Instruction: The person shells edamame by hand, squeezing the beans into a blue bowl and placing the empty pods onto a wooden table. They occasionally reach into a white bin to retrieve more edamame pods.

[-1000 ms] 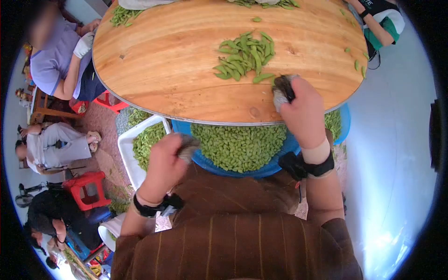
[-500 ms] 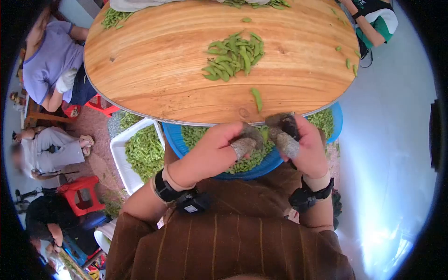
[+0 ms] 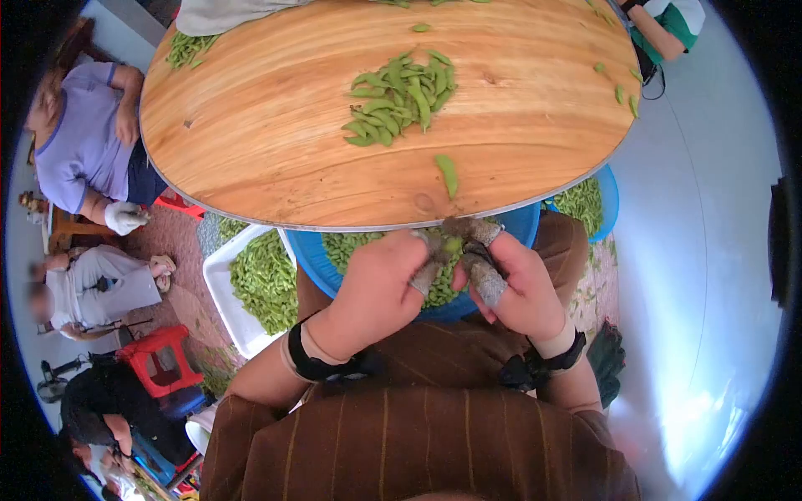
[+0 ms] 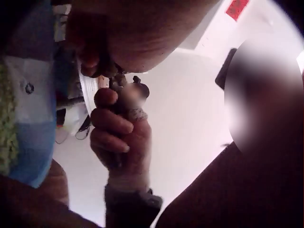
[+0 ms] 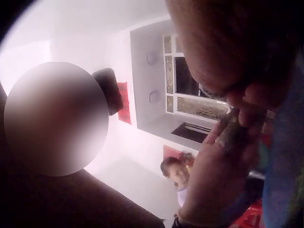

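Over the blue basin [image 3: 313, 271], just below the table edge, my two hands meet at a green soybean pod [image 3: 453, 245]. My left hand [image 3: 372, 271] pinches it from the left between thumb and forefinger. From the other side my right hand [image 3: 522, 288] pinches it too, its other fingers curled in the left wrist view. Grey wraps cover thumbs and forefingers, darkened with dirt. Most of the pod is hidden by the fingertips. Shelled green beans [image 3: 342, 246] fill the basin. One loose pod [image 3: 447, 175] lies on the table near its edge, apart from a pod pile [image 3: 405, 96].
The round wooden table [image 3: 276, 142] spans the front. A white crate [image 3: 219, 280] of green beans or pods stands left of the basin, another blue basin [image 3: 614, 200] to the right. Red stools [image 3: 159, 359] and seated people are at the left; another person [image 3: 660, 33] sits at the far right.
My hands were apart a second ago, the right one over the table. They came together above the basin with a pod between them. One pod now lies separately, nearer the table edge.
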Demonstrator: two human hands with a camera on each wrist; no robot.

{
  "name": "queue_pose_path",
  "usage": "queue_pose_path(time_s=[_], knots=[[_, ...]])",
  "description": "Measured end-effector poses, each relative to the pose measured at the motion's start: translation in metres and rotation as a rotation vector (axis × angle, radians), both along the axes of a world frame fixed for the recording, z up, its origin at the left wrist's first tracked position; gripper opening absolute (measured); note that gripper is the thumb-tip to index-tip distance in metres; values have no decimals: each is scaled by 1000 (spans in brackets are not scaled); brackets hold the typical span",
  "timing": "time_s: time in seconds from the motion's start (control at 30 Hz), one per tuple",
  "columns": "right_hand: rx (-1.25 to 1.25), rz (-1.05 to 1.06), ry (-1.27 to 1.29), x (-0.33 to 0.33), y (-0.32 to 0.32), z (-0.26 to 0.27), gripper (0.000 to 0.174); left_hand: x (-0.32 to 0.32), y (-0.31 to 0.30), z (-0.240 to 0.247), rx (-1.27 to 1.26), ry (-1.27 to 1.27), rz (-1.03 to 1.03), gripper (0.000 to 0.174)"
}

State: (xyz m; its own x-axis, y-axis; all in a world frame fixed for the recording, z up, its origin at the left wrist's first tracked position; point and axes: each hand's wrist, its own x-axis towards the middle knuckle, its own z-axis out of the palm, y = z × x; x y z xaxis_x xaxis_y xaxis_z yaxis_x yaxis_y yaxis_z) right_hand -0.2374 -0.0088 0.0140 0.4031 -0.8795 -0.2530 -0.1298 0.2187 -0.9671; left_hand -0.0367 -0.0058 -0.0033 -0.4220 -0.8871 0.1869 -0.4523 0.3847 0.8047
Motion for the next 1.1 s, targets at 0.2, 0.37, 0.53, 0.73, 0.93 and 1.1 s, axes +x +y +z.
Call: queue_pose_path(time_s=[0.2,0.37,0.53,0.73,0.93,1.1], knots=[[175,-32,-258,-2,7,-8,29,0,4,-7,46,75,-1,14],[-10,-27,-79,1,9,-1,36,2,6,-7,160,211,66,17],[-8,24,-25,0,10,-2,38,4,5,-6,48,4,67,21],[160,81,-80,-3,6,-10,30,2,4,-8,-125,-49,42,7],[385,63,-425,-1,11,-25,29,9,13,-19,1418,1245,-114,10],[-848,290,640,-10,6,-47,42,4,12,-50,1541,1296,37,16]])
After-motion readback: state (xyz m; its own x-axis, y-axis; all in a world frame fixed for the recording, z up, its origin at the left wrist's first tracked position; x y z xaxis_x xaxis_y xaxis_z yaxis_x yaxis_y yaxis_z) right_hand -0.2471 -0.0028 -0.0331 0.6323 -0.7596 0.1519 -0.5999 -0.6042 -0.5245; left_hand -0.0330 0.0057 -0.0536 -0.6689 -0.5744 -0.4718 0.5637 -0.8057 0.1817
